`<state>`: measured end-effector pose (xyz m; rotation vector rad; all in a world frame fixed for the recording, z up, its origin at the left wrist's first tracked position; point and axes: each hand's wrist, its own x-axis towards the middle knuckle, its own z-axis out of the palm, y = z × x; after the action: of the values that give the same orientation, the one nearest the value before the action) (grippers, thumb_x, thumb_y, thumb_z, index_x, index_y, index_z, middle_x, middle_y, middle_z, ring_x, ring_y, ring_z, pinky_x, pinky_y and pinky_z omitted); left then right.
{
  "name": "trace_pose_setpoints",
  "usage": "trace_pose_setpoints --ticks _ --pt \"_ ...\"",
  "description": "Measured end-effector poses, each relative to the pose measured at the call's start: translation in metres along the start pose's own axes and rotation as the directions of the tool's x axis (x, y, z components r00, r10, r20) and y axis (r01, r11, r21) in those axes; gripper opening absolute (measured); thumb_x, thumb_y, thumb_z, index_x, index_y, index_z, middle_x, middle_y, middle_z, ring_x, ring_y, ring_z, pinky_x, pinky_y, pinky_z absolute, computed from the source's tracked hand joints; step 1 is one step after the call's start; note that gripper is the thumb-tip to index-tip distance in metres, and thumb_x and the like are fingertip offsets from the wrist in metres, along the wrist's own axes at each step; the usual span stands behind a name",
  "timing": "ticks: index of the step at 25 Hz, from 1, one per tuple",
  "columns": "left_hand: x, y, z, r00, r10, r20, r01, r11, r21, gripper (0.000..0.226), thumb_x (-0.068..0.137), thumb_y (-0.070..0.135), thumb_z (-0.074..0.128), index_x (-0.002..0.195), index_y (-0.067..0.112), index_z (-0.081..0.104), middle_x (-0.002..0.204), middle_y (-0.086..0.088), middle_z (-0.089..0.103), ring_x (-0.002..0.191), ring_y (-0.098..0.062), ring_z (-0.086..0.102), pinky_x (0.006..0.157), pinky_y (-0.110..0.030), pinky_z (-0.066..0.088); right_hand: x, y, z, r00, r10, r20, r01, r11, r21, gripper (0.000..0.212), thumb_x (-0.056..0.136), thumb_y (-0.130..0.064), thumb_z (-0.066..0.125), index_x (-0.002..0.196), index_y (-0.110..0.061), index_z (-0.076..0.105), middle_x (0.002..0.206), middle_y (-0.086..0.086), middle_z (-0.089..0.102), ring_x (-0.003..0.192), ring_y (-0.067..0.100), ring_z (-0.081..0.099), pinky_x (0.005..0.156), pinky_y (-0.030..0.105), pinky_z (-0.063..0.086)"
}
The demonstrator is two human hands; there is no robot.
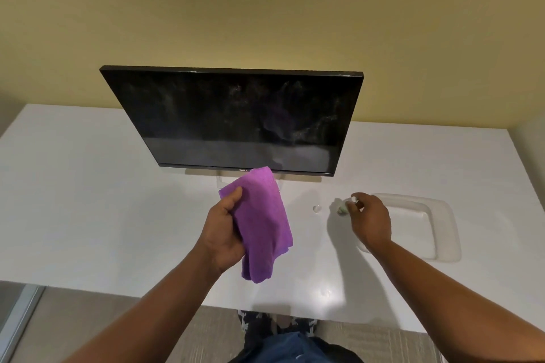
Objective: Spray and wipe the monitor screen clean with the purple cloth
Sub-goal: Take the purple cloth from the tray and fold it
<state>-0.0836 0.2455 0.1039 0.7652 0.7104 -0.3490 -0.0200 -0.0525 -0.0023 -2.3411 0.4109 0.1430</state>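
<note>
White tray (442, 215) right of streaked monitor (236, 115); left hand (224, 233) raised, clutching purple cloth (262, 224); right hand (370, 219) lowered, fingers pinching small spray bottle (343, 208).

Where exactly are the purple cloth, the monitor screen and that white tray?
purple cloth (262, 215): head view, middle of the hanging fold.
monitor screen (206, 115): head view, dark glass left of centre.
white tray (442, 233): head view, right rim.

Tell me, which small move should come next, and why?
Probably bring the purple cloth, held in the left hand, up to the monitor screen and wipe: spray mist already speckles it, and the right hand rests at the small spray bottle.
</note>
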Motion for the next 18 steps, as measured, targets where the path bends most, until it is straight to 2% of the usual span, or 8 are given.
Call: trace_pose_setpoints --ticks 2,4,7,9,11,13,15,18 --pt "-0.001 -0.002 0.004 0.999 0.034 -0.015 -0.034 0.999 0.000 0.035 0.085 0.042 0.071 0.109 0.016 0.078 0.109 -0.013 0.075 0.085 -0.028 0.076 0.074 -0.044 0.059 -0.007 -0.003 -0.009 0.997 -0.068 -0.039 0.071 0.994 0.083 0.008 0.096 -0.022 0.064 0.101 -0.024 0.071 0.103 0.000 0.060 0.095 0.022 0.060 0.075 0.032 0.040" --pt "-0.004 -0.002 0.008 0.998 0.065 -0.022 -0.064 0.998 0.011 0.042 0.084 0.043 0.071 0.116 0.016 0.073 0.110 -0.014 0.076 0.086 -0.029 0.077 0.074 -0.044 0.060 -0.016 -0.012 -0.018 0.986 -0.151 -0.067 0.162 0.965 0.204 0.008 0.099 -0.024 0.064 0.105 -0.027 0.068 0.108 -0.010 0.061 0.104 0.017 0.059 0.081 0.030 0.043" --pt "-0.009 0.000 0.014 0.996 0.082 -0.035 -0.081 0.996 0.028 0.042 0.089 0.044 0.068 0.119 0.014 0.069 0.114 -0.014 0.076 0.090 -0.029 0.077 0.074 -0.045 0.061 -0.032 -0.039 -0.034 0.983 -0.183 0.010 0.160 0.885 0.437 0.004 0.105 -0.035 0.052 0.105 -0.035 0.057 0.115 -0.024 0.066 0.105 0.000 0.062 0.085 0.027 0.048" --pt "-0.011 0.002 0.016 0.994 0.100 -0.032 -0.099 0.994 0.040 0.037 0.092 0.045 0.065 0.113 0.015 0.074 0.115 -0.014 0.076 0.091 -0.028 0.077 0.074 -0.044 0.060 -0.041 -0.063 -0.042 0.971 -0.235 0.047 0.167 0.805 0.569 0.011 0.107 -0.041 0.044 0.104 -0.033 0.051 0.117 -0.015 0.069 0.110 0.004 0.064 0.091 0.030 0.047" --pt "-0.015 0.005 0.018 0.993 0.117 -0.027 -0.116 0.992 0.053 0.036 0.096 0.046 0.060 0.099 0.018 0.082 0.115 -0.014 0.076 0.091 -0.027 0.077 0.074 -0.043 0.060 -0.050 -0.089 -0.050 0.955 -0.294 0.036 0.205 0.744 0.636 0.023 0.105 -0.051 0.039 0.106 -0.030 0.048 0.109 -0.002 0.071 0.106 0.020 0.065 0.093 0.037 0.049" --pt "-0.020 0.007 0.018 0.992 0.127 -0.026 -0.125 0.991 0.055 0.040 0.099 0.048 0.056 0.097 0.019 0.083 0.114 -0.014 0.076 0.092 -0.027 0.077 0.074 -0.042 0.061 -0.060 -0.111 -0.055 0.942 -0.334 0.038 0.211 0.676 0.706 0.024 0.104 -0.054 0.036 0.110 -0.033 0.047 0.098 0.003 0.067 0.091 0.028 0.066 0.087 0.043 0.054" --pt "-0.025 0.010 0.015 0.990 0.135 -0.029 -0.133 0.990 0.042 0.040 0.099 0.049 0.056 0.111 0.017 0.078 0.114 -0.014 0.075 0.093 -0.028 0.077 0.075 -0.043 0.060 -0.069 -0.128 -0.059 0.930 -0.361 0.071 0.172 0.596 0.784 0.021 0.103 -0.053 0.037 0.115 -0.040 0.049 0.091 0.002 0.060 0.074 0.023 0.063 0.075 0.041 0.060" --pt "-0.031 0.017 0.011 0.990 0.136 -0.032 -0.135 0.990 0.041 0.042 0.099 0.050 0.056 0.122 0.017 0.067 0.113 -0.013 0.076 0.092 -0.028 0.077 0.073 -0.043 0.060 -0.080 -0.145 -0.061 0.906 -0.394 0.156 0.117 0.585 0.802 0.026 0.099 -0.050 0.046 0.124 -0.048 0.048 0.092 0.004 0.053 0.063 0.018 0.057 0.058 0.037 0.055"
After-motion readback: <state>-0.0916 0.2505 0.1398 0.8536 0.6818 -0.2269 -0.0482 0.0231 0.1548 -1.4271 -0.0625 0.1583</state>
